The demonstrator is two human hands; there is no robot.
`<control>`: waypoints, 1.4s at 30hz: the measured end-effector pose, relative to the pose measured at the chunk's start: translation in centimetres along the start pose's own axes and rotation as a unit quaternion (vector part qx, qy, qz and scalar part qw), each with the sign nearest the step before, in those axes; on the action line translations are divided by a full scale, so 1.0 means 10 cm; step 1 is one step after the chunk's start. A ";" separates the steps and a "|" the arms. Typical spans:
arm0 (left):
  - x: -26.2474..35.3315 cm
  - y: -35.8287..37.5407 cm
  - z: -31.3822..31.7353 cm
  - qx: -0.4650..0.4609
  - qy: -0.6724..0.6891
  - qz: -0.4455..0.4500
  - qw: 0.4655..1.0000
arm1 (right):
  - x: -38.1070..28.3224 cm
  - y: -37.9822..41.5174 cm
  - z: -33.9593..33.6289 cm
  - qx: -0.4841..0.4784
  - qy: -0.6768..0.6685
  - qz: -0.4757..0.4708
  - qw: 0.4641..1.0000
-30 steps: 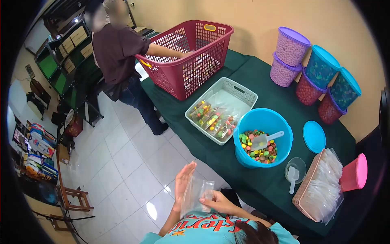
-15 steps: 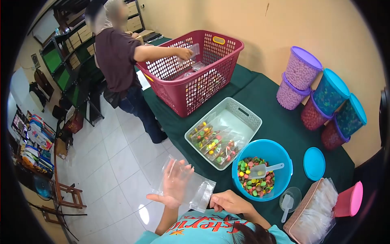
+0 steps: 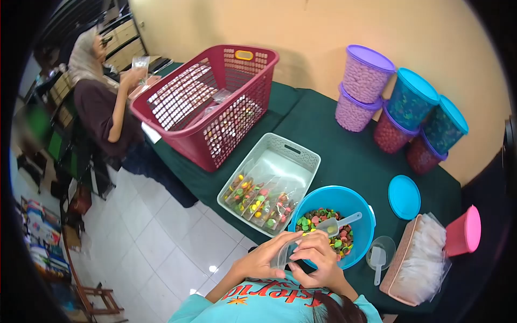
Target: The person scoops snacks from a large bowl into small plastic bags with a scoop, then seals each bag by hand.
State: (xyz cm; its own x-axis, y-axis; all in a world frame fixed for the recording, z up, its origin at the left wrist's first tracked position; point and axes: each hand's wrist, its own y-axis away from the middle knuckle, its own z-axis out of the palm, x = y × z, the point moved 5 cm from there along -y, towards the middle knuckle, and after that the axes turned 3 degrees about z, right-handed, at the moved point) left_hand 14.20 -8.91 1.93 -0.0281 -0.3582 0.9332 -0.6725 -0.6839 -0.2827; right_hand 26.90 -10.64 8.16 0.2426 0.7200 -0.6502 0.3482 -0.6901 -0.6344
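Observation:
Between my two hands is a clear plastic bag, held at the near edge of the blue tub. My left hand grips its left side. My right hand curls round the other side, over the tub's near rim. The blue tub holds colourful round candies with a clear scoop lying on them. Left of the tub, a white tray contains several filled candy bags.
A co-worker holds a bag beside a maroon basket. Stacked tubs line the wall. At right are a blue lid, a small bowl with a scoop, a basket of empty bags and a pink container.
My hands have come together on the bag, near the tub; my left hand was spread inside it before. The co-worker's arm has drawn back from the basket. The view has shifted.

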 end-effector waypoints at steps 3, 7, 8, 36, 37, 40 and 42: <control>-0.02 -0.07 -0.11 -0.052 0.021 -0.009 0.998 | -0.01 -0.06 0.04 0.019 0.036 0.025 0.999; -0.06 -0.14 -0.28 -0.094 0.048 -0.021 0.994 | -0.04 -0.15 0.14 0.027 0.122 0.056 0.990; -0.06 -0.15 -0.34 -0.083 0.046 -0.034 0.995 | -0.05 -0.16 0.18 0.039 0.135 0.066 0.988; -0.44 -0.19 -0.82 -0.349 0.024 -0.032 0.936 | -0.36 0.42 0.39 0.462 0.167 0.250 0.835; -0.45 -0.19 -0.81 -0.349 0.026 -0.033 0.936 | -0.36 0.46 0.38 0.461 0.166 0.251 0.834; -0.42 -0.20 -0.81 -0.323 0.073 0.012 0.944 | -0.38 0.49 0.37 0.475 0.154 0.225 0.837; -0.38 -0.21 -0.78 -0.307 0.043 0.045 0.950 | -0.36 0.52 0.35 0.464 0.137 0.215 0.848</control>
State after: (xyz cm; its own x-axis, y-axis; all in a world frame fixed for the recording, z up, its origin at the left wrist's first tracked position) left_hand 9.94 -1.18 0.69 -0.1481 -0.3270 0.9333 -0.9684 -0.1435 -0.2040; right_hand 24.64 -17.04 5.75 0.4129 0.2890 -0.8637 -0.6576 -0.5615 -0.5023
